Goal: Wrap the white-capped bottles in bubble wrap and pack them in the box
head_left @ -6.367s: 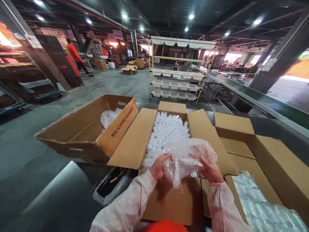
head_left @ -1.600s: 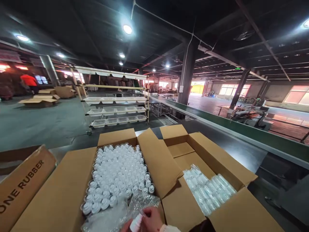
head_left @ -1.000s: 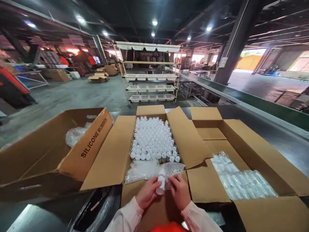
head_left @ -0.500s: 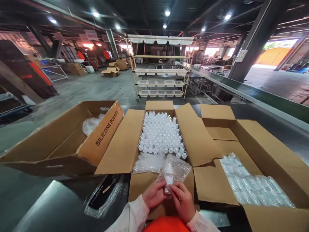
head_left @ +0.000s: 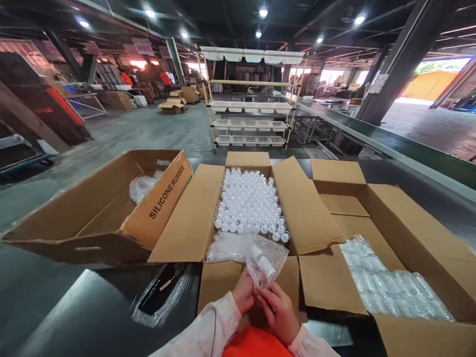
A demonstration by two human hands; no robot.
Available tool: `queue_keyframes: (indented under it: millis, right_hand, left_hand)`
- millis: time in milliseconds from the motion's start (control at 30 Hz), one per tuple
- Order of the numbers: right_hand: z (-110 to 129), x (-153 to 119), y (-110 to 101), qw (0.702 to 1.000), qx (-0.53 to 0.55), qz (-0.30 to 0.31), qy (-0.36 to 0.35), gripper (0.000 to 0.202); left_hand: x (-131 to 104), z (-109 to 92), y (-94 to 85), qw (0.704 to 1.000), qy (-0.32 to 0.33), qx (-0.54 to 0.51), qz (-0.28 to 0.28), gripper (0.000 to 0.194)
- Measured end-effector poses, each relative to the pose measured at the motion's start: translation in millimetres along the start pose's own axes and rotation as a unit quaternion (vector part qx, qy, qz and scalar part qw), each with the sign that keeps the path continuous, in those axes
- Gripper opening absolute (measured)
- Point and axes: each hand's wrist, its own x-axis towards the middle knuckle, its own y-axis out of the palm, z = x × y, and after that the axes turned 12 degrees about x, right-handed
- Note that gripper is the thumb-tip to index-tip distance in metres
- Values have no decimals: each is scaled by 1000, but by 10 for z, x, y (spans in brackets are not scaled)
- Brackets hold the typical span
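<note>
A clear bubble-wrap bag [head_left: 277,248] with a white bottle [head_left: 261,260] inside it is in front of me, over the near flap of the middle carton. My left hand [head_left: 244,291] is closed on the lower left end of the bag. Close beside it, my right hand [head_left: 277,307] pinches the bag's lower edge, its fingertips near those of my left. Beyond the bag, the middle carton [head_left: 201,213] holds many small white-capped clear bottles [head_left: 251,201] standing upright. Flat bubble-wrap bags [head_left: 226,247] lie on the near end of these bottles.
At right, an open carton [head_left: 416,228] contains rows of wrapped bottles [head_left: 394,287]. At left stands a long carton [head_left: 156,208] with crumpled plastic [head_left: 141,188] inside. A plastic-wrapped dark item [head_left: 159,297] lies on the black table [head_left: 85,317]. A rack of trays [head_left: 253,106] stands beyond.
The bottle has slid deeper into the bubble-wrap bag and now tilts. My left hand has moved right and turned, and both hands are now together at the bag's near end.
</note>
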Motion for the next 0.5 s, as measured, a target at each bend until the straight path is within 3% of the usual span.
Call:
queue_keyframes:
  millis: [100,167,267,367,500]
  right_hand:
    - [-10,2,-1,1000,10,18,7,25]
    - [-30,0,3,1000,17,22,14,25]
    - [-53,-15,32,998,31,36,33,24]
    - [-17,-7,37,994,42,75,70,24]
    - [127,223,-236,964,71,237,94,23]
  left_hand:
    - [58,-11,101,996,41,-21,-70,29]
    - [70,-45,151,996,44,-26,-77,26]
    - [48,-89,160,999,-4,-33,27,19]
    - [-4,-111,59,986,-46,-32,159,21]
    - [-127,-236,-101,965,-67,31,252,41]
